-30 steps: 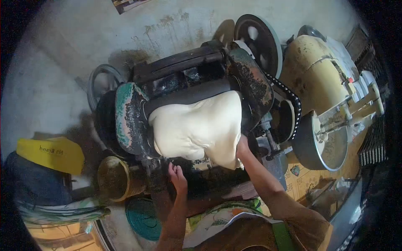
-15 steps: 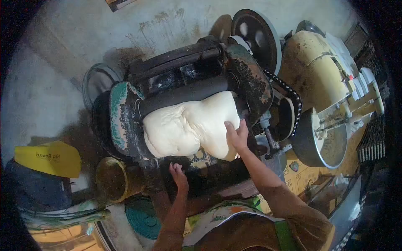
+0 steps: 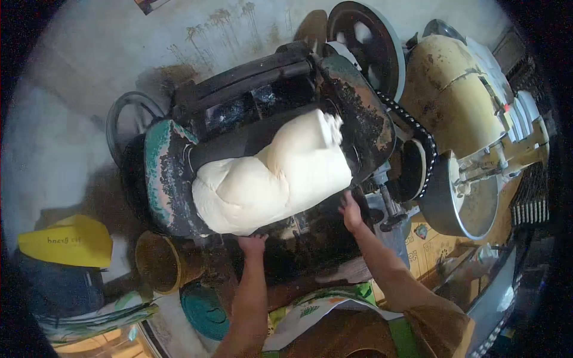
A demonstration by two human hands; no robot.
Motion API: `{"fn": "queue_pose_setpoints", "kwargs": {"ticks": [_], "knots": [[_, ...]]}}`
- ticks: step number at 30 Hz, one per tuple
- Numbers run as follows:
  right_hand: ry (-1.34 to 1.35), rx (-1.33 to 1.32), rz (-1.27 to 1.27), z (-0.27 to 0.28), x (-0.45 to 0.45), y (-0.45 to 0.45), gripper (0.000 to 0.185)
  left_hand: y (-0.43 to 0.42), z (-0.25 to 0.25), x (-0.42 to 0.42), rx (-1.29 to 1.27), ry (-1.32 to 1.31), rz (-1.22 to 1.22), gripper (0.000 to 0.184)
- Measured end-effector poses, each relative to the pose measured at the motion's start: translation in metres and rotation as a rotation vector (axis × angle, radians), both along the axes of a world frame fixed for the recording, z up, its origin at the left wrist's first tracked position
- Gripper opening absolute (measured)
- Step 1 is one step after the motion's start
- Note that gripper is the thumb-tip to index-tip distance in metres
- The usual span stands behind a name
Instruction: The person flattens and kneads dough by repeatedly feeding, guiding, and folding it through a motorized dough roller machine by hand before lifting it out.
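Note:
A big, pale mass of dough lies folded across the dark roller of a worn dough-rolling machine. Its upper right part is bent over, with a ragged end. At the dough's lower left edge is my left hand, its fingertips close against the underside and partly hidden; the fingers look loosely extended and do not grip. My right hand is just below the dough's right end, fingers apart and holding nothing. Below the dough, between the hands, is the machine's dark front tray.
A chain and a large wheel flank the machine's right side. Further right stands a cream-coloured mixer with a metal bowl. At left are a yellow-brown bucket and a yellow bag.
My right hand has let go of the dough's right end and moved down. The dough's right part has folded upward. My left hand has come up to the dough's lower edge.

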State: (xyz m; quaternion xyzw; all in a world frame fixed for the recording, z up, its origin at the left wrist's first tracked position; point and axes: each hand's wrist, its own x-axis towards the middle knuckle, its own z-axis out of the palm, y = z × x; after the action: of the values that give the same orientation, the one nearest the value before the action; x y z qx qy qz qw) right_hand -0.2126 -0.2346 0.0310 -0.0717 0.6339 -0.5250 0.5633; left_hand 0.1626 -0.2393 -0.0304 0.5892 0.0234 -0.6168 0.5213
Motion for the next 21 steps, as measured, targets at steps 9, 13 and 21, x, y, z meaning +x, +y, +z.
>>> {"fn": "queue_pose_setpoints", "kwargs": {"ticks": [9, 13, 21], "knots": [[0.279, -0.310, 0.171, -0.042, -0.022, -0.063, 0.054, -0.015, -0.152, 0.047, -0.654, -0.639, -0.640, 0.072], [0.427, -0.372, 0.363, -0.006, -0.016, -0.057, 0.051, -0.052, -0.140, 0.067, -0.800, -0.283, -0.537, 0.071], [0.112, -0.381, 0.450, 0.037, 0.009, -0.072, 0.050, -0.047, -0.018, 0.058, -0.916, -0.752, -0.733, 0.057]]}}
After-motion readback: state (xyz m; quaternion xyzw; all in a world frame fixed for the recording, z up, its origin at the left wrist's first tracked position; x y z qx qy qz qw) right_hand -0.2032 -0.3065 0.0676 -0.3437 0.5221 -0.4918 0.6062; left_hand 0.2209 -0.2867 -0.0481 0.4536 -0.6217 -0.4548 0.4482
